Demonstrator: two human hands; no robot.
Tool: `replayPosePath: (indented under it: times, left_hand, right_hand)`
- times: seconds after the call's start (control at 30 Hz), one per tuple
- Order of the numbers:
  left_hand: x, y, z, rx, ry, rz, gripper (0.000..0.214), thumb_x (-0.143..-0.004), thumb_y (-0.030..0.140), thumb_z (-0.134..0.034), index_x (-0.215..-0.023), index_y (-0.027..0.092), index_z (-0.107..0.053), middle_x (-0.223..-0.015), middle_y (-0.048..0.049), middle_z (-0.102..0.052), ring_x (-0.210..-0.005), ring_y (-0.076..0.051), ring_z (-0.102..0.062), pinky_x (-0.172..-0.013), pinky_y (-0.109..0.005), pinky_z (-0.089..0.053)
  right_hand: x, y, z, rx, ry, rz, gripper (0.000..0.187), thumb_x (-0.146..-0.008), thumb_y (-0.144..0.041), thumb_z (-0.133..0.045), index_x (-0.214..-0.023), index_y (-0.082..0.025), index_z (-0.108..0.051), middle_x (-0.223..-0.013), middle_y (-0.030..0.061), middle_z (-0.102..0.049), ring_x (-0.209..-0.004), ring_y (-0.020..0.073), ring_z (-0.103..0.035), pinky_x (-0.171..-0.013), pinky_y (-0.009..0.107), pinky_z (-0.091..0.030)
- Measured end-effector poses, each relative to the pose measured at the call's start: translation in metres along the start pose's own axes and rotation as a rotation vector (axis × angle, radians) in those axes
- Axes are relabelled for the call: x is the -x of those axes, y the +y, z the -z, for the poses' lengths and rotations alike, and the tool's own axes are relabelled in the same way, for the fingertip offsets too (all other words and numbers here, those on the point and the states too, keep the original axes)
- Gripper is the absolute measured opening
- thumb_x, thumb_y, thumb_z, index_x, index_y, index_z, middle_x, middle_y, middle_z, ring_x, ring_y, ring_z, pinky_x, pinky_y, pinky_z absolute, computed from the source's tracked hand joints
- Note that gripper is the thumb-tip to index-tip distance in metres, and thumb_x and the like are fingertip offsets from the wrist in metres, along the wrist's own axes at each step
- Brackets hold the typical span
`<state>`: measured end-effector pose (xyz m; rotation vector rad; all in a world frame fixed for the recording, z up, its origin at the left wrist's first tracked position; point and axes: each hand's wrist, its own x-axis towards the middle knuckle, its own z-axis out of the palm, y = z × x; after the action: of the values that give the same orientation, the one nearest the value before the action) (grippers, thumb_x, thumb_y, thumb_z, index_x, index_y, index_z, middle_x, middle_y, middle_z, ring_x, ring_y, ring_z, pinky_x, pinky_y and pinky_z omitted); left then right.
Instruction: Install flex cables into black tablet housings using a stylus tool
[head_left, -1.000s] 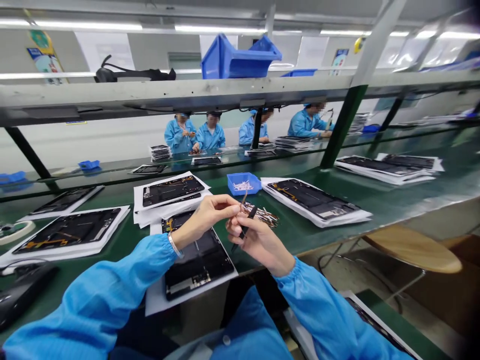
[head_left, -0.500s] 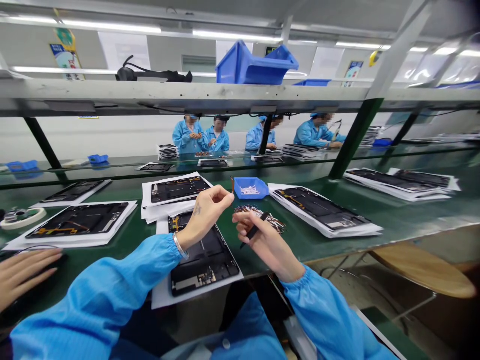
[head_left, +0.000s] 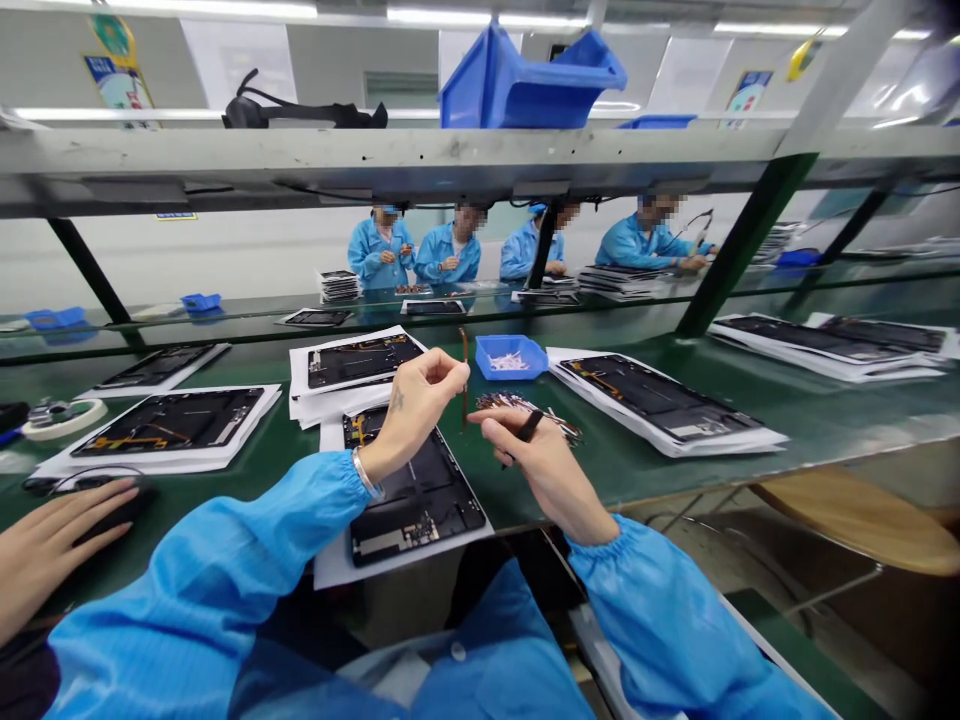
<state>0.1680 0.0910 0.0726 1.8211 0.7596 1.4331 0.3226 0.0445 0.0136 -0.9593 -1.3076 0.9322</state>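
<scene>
Two own hands [head_left: 418, 402]; one brown strip [head_left: 464, 346]; four co-workers [head_left: 444, 257] opposite.

Long white tube lights [head_left: 202, 8] glow along the top, before a pale grey wall [head_left: 326, 60] bearing tall white rectangular panels [head_left: 236, 60]. A long grey metal shelf [head_left: 300, 150] runs across on dark green posts [head_left: 739, 255], above a glossy green-topped workbench [head_left: 499, 490]. At right, a rounded wooden seat [head_left: 862, 515] on thin metal legs [head_left: 836, 590] stands over a dull brownish-grey floor [head_left: 720, 565].
</scene>
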Motion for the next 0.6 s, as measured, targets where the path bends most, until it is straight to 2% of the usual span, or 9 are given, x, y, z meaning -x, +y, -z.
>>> replayPosePath:
  times: [0.2,0.4,0.5,0.6]
  left_hand:
    - [0.002,-0.002,-0.001,0.028,-0.001,0.017,0.023,-0.083,0.031,-0.062,-0.066,0.016,-0.056,-0.065,0.0027,-0.056,-0.064,-0.010,-0.051,-0.062,-0.023,-0.039]
    - [0.006,-0.003,0.000,0.066,-0.033,0.038,0.024,-0.085,0.031,-0.062,-0.068,0.015,-0.056,-0.065,0.0027,-0.055,-0.064,-0.010,-0.051,-0.062,-0.022,-0.039]
    - [0.011,-0.010,0.009,0.078,-0.143,0.071,0.028,-0.088,0.040,-0.062,-0.077,0.015,-0.064,-0.071,0.0011,-0.060,-0.065,-0.010,-0.053,-0.063,-0.023,-0.041]
    - [0.016,-0.019,0.021,-0.020,-0.267,0.088,0.035,-0.089,0.048,-0.061,-0.083,0.015,-0.069,-0.076,0.0000,-0.064,-0.067,-0.012,-0.055,-0.063,-0.023,-0.042]
  right_hand:
    - [-0.003,-0.004,-0.007,0.063,-0.048,0.033,0.029,-0.073,-0.049,-0.077,-0.078,-0.020,-0.075,-0.069,0.0016,-0.061,-0.057,0.0138,-0.042,-0.054,0.030,-0.031]
    - [-0.005,-0.008,-0.013,0.094,-0.042,0.077,0.023,-0.075,-0.041,-0.073,-0.067,-0.020,-0.067,-0.061,-0.0010,-0.054,-0.059,0.0145,-0.043,-0.059,0.031,-0.034]
    - [-0.004,-0.010,-0.013,0.095,-0.049,0.076,0.023,-0.074,-0.039,-0.072,-0.066,-0.019,-0.066,-0.061,-0.0011,-0.054,-0.059,0.0140,-0.043,-0.059,0.030,-0.035]
    - [-0.003,-0.012,-0.012,0.116,-0.069,0.077,0.023,-0.075,-0.039,-0.071,-0.067,-0.018,-0.066,-0.062,-0.0014,-0.055,-0.059,0.0134,-0.043,-0.060,0.029,-0.036]
